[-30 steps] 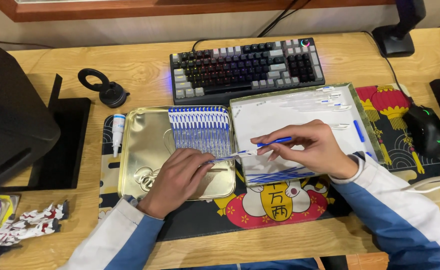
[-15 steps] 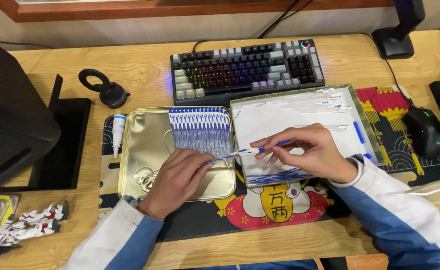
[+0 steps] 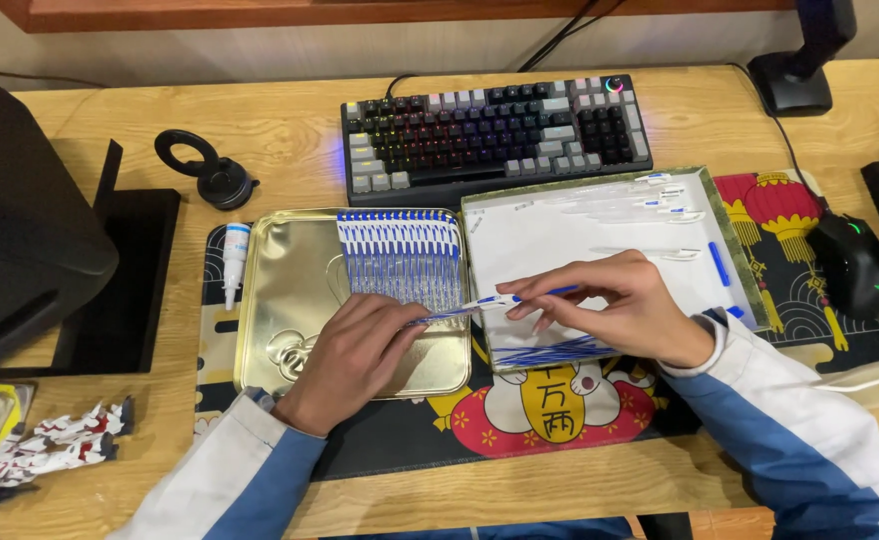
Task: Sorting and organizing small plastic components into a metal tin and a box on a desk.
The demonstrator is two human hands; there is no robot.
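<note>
Your right hand (image 3: 615,310) pinches a blue-and-white pen (image 3: 505,299) over the white tray (image 3: 600,235); your left hand (image 3: 360,350) lies flat (fingers loosely curled, holding nothing) on the gold tin tray (image 3: 290,290), touching the pen row (image 3: 402,255).

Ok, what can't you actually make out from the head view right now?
- The tip of the blue-and-white pen in the right hand: the left hand covers where it ends.
- Part of the gold tray floor lies under the left hand.
- The loose pieces at the top of the white tray are too small and pale to identify.
- The red-and-white item at lower left is cut off by the frame edge.
</note>
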